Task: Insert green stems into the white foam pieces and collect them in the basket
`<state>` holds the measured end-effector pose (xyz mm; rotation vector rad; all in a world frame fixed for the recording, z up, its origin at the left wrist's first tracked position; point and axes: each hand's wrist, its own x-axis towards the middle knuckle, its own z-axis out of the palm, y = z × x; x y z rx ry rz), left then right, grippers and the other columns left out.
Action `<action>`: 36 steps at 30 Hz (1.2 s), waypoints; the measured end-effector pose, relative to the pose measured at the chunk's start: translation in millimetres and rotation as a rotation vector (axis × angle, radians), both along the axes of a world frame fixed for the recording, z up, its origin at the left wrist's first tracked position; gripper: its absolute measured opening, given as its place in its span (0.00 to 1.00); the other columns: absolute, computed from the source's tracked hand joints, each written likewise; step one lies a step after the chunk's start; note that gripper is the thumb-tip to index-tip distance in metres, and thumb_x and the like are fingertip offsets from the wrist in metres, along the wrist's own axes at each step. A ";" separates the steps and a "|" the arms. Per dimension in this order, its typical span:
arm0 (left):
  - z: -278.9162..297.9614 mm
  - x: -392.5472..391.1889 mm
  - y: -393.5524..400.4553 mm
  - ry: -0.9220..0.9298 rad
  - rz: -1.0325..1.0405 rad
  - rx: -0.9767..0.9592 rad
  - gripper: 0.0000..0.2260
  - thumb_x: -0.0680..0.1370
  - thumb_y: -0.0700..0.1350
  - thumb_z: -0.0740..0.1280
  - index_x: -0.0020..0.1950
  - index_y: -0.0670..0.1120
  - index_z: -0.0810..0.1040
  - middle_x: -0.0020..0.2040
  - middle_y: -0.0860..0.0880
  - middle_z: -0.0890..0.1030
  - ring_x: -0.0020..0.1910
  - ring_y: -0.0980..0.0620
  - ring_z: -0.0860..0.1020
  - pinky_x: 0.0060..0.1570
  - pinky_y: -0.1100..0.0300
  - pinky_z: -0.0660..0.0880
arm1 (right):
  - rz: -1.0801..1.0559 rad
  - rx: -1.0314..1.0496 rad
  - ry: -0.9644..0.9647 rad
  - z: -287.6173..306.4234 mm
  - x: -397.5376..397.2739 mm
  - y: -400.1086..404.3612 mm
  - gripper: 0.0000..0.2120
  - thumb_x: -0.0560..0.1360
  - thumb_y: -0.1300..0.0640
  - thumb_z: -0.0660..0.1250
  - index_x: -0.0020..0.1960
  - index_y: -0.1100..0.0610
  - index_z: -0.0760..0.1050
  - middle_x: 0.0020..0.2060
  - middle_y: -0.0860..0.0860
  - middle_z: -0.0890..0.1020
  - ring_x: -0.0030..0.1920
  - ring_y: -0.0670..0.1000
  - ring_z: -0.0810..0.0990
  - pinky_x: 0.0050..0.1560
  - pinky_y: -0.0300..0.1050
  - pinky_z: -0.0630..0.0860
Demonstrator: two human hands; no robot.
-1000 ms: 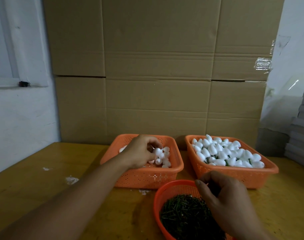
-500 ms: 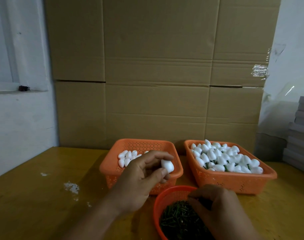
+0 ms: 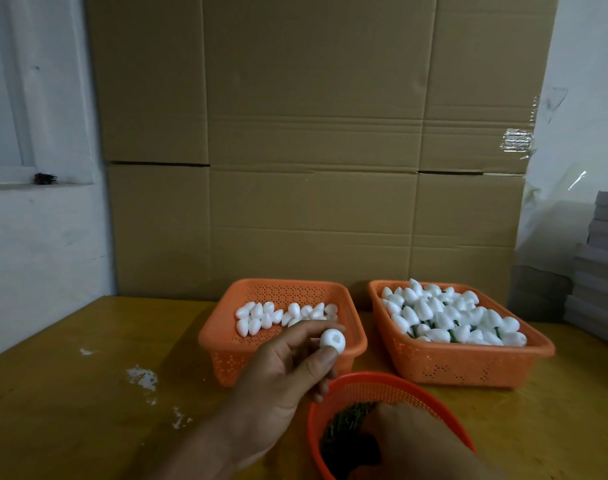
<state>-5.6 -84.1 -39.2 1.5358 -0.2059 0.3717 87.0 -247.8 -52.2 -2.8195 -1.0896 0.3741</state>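
The left hand (image 3: 281, 372) pinches one white foam piece (image 3: 333, 339) between thumb and fingertips, just near of the left basket (image 3: 226, 337) of plain pieces. To its right the right hand (image 3: 420, 441) reaches into the round basket (image 3: 396, 386) of green stems (image 3: 344, 420), fingers curled, grip hidden; the far-right basket (image 3: 468, 362) holds stemmed pieces.

Bare yellow table (image 3: 70, 393) open at lower left, two orange baskets (image 3: 222, 344) (image 3: 468, 358) side by side mid-frame, narrow gap between them, cardboard boxes (image 3: 313, 150) walling the back, round basket (image 3: 392, 386) blocking bottom centre.
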 end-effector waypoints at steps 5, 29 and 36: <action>0.3 -2.3 -7.3 0.001 -0.005 -0.066 0.13 0.74 0.49 0.71 0.57 0.47 0.85 0.46 0.47 0.81 0.46 0.51 0.78 0.43 0.60 0.75 | -0.036 0.025 -0.049 -4.1 -0.3 -0.4 0.21 0.73 0.45 0.72 0.62 0.51 0.77 0.60 0.48 0.79 0.59 0.49 0.79 0.62 0.45 0.75; 0.6 0.5 -10.0 0.149 -0.156 -0.502 0.11 0.77 0.47 0.68 0.55 0.43 0.84 0.36 0.44 0.73 0.29 0.52 0.70 0.28 0.62 0.66 | 0.002 0.533 -0.125 5.6 -5.6 -21.2 0.16 0.69 0.49 0.75 0.56 0.39 0.80 0.47 0.38 0.84 0.49 0.36 0.81 0.53 0.34 0.77; 3.0 0.2 -12.2 0.147 -0.124 -0.508 0.12 0.76 0.53 0.69 0.53 0.49 0.86 0.32 0.46 0.71 0.25 0.55 0.67 0.22 0.64 0.63 | -0.028 1.185 0.213 23.3 -27.1 -27.0 0.10 0.66 0.65 0.79 0.37 0.50 0.85 0.31 0.53 0.85 0.30 0.44 0.82 0.32 0.34 0.76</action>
